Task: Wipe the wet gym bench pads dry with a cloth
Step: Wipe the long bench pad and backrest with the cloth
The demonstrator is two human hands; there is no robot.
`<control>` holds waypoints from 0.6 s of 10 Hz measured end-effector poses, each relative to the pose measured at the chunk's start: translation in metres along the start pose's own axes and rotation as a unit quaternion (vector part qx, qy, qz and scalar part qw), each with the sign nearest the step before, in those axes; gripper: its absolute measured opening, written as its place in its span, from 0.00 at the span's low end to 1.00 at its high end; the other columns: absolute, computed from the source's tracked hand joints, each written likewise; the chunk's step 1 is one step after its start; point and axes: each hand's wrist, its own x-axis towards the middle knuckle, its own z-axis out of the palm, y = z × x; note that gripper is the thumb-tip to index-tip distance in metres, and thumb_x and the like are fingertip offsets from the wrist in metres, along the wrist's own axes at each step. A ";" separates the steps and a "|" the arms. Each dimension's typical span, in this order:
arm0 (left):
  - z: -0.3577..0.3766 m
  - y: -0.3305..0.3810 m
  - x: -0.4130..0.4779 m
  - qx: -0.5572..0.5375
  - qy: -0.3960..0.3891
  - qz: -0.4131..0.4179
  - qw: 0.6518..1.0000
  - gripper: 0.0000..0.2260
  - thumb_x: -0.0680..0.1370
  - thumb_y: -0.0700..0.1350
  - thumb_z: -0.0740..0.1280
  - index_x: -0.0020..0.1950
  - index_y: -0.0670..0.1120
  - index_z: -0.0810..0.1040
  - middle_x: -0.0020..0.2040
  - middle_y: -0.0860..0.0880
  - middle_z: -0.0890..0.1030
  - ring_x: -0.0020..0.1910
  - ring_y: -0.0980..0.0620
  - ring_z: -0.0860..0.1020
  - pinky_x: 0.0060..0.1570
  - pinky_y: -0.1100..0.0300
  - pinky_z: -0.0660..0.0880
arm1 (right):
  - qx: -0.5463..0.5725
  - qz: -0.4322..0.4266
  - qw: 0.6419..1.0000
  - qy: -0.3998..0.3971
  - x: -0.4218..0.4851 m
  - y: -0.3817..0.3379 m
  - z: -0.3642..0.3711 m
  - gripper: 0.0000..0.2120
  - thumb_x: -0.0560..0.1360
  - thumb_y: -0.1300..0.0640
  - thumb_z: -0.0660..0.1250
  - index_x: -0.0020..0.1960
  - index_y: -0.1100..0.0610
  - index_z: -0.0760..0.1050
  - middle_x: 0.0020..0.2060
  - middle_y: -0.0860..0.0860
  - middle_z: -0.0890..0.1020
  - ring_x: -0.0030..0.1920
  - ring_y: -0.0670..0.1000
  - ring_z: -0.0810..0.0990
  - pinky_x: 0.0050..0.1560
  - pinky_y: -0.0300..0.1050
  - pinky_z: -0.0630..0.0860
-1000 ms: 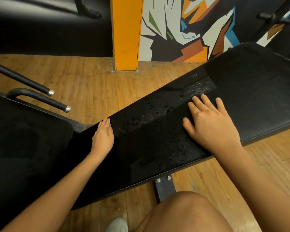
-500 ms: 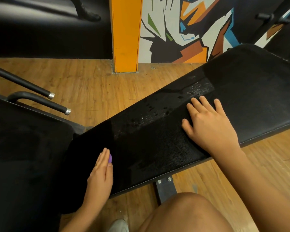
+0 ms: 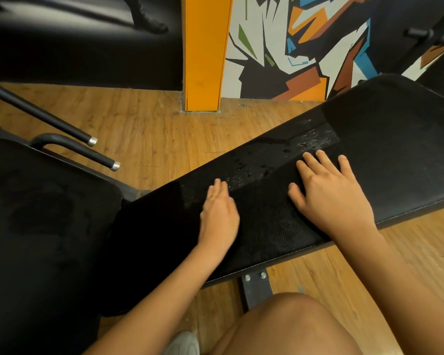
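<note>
A black seat pad (image 3: 49,226) sits at left. The blurred left hand (image 3: 219,213) lies flat, holding nothing, on the long bench pad (image 3: 267,226), with water drops (image 3: 249,175) just beyond its fingertips. The right hand (image 3: 331,196) rests flat, fingers spread. The cloth cannot be told from the black pad.

— Where are the hands?
— Both lie flat on the long bench pad (image 3: 267,226), fingers straight. The left hand (image 3: 219,216), blurred, is near its middle, and the right hand (image 3: 331,198) is spread further right.
— Is the pad wet?
— Droplets (image 3: 310,139) glisten along its far edge, just past the fingertips.
— And around it?
— An orange pillar (image 3: 205,52) stands beyond it, a second black pad (image 3: 44,226) lies off its left end, and a bare knee (image 3: 287,326) is below its near edge.
</note>
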 end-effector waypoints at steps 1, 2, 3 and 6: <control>-0.002 0.005 0.003 -0.012 -0.019 0.009 1.000 0.23 0.86 0.41 0.54 0.82 0.47 0.56 0.83 0.54 0.53 0.81 0.54 0.50 0.78 0.51 0.52 | -0.003 -0.004 1.000 -0.003 0.000 0.001 0.001 0.27 0.82 0.44 0.57 0.74 0.60 0.71 0.74 0.57 0.71 0.77 0.59 0.64 0.75 0.65 0.59; -0.020 -0.035 -0.001 -0.006 -0.001 -0.024 1.000 0.23 0.86 0.40 0.56 0.82 0.48 0.58 0.82 0.53 0.54 0.81 0.54 0.52 0.77 0.54 0.54 | -0.001 -0.002 1.000 0.006 0.000 0.001 0.002 0.27 0.83 0.44 0.54 0.73 0.61 0.72 0.73 0.58 0.72 0.77 0.59 0.65 0.74 0.65 0.60; -0.042 -0.096 -0.014 -0.005 0.033 -0.096 0.995 0.22 0.85 0.40 0.57 0.80 0.45 0.61 0.81 0.48 0.60 0.79 0.50 0.60 0.75 0.52 0.61 | 0.002 -0.001 1.000 0.013 0.000 0.002 0.004 0.30 0.80 0.43 0.51 0.71 0.61 0.74 0.72 0.59 0.74 0.76 0.60 0.66 0.73 0.66 0.61; -0.029 -0.069 -0.014 -0.018 0.043 -0.104 0.993 0.23 0.85 0.41 0.56 0.81 0.46 0.60 0.82 0.50 0.58 0.80 0.50 0.58 0.76 0.49 0.59 | 0.001 -0.004 1.000 0.005 0.001 0.002 0.004 0.31 0.79 0.42 0.51 0.71 0.61 0.73 0.72 0.59 0.73 0.76 0.60 0.66 0.73 0.66 0.60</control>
